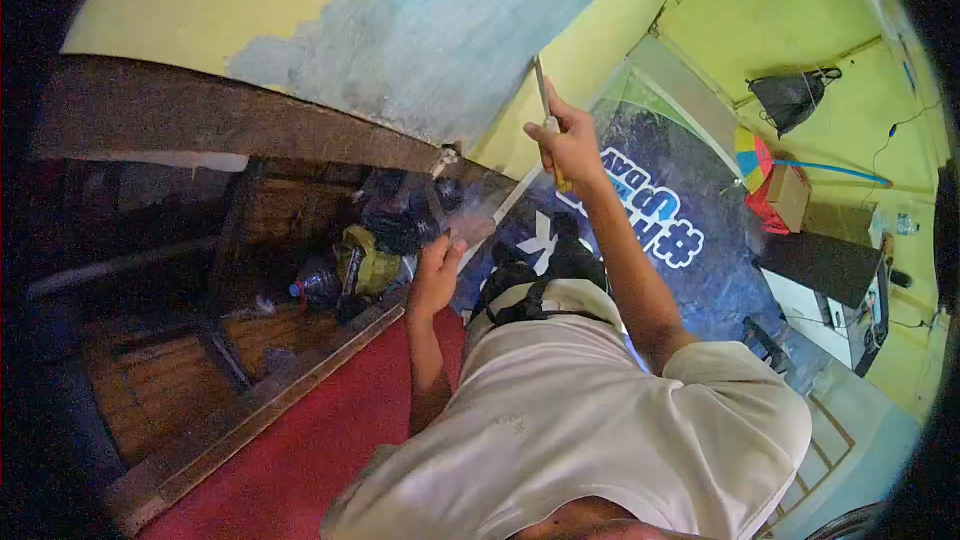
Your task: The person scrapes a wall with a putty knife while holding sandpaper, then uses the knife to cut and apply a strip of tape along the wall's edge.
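My right hand is closed around a tool with a long, thin blade and a yellow handle end. Its tip meets the wall where a blue-grey patch borders the yellow paint. Lower and to the left, my left hand is closed at the near end of a flat brownish piece; what that piece is made of I cannot make out. A pale narrow strip runs between the two hands.
At left, a dark wooden frame borders a shadowed space with a bottle and bags. Red surface lies below. To the right are a lettered dark floor covering, a white-and-black cabinet and a hanging black bag.
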`<state>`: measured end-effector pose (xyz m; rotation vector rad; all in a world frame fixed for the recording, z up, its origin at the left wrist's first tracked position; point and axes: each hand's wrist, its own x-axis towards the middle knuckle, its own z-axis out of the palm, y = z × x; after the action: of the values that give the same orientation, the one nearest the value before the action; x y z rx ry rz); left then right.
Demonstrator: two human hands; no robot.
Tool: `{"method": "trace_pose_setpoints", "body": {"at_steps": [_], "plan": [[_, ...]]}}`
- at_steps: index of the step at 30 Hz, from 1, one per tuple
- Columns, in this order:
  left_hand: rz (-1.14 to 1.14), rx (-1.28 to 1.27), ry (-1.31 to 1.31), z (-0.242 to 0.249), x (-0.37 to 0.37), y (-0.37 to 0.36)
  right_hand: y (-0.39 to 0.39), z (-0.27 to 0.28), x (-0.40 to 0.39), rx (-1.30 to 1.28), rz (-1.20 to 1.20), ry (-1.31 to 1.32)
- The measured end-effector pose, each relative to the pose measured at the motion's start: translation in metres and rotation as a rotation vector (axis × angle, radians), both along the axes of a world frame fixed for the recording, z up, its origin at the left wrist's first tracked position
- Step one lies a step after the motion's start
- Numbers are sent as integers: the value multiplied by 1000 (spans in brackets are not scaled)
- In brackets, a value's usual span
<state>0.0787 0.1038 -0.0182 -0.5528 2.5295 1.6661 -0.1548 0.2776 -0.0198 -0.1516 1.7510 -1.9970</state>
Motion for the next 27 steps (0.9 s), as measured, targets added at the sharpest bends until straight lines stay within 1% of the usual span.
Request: {"method": "trace_pose_setpoints", "body": {"at_steps": [2, 4, 6, 7, 8, 9, 12, 15, 16, 18, 19, 20, 21, 23, 24, 27], "plan": [[-9, -12, -57, -21, 10, -7, 0, 4, 11, -2, 13, -25], [1, -23, -87, -18, 9, -8, -5, 5, 19, -45, 36, -33], [28, -27, -96, -12, 8, -5, -7, 1, 0, -36, -12, -22], [17, -32, -70, -13, 10, -5, -6, 1, -2, -24, -34, -28], [7, -35, -42, -16, 10, -4, -7, 1, 1, 51, -69, -15], [-2, -43, -9, -14, 7, -4, -8, 1, 7, 49, -48, -14], [6, -49, -105, -1, 4, -1, -2, 8, 11, 22, 31, -6], [-52, -161, -221, -7, 2, -3, -2, -3, -2, 10, -61, -44], [-34, -106, -188, -7, 2, -1, -2, -3, 2, 62, -34, -1], [7, -1, -111, -5, -3, 2, -1, 3, 10, 28, -10, -27], [3, -12, -105, -10, -4, -2, -3, 4, 10, 8, 4, -37], [-2, -20, -105, -19, -3, -7, -5, -8, -1, 63, -59, -2], [-8, -22, -115, -21, 2, -5, -4, -7, 2, 61, -49, -10], [13, -4, -51, -23, 5, -2, -2, -2, 1, 53, -29, -12], [26, 3, -11, -23, 2, -1, -6, 6, 9, -28, -23, -52], [12, -16, -34, -21, 3, -5, -7, -5, -1, 62, -65, -5]]}}
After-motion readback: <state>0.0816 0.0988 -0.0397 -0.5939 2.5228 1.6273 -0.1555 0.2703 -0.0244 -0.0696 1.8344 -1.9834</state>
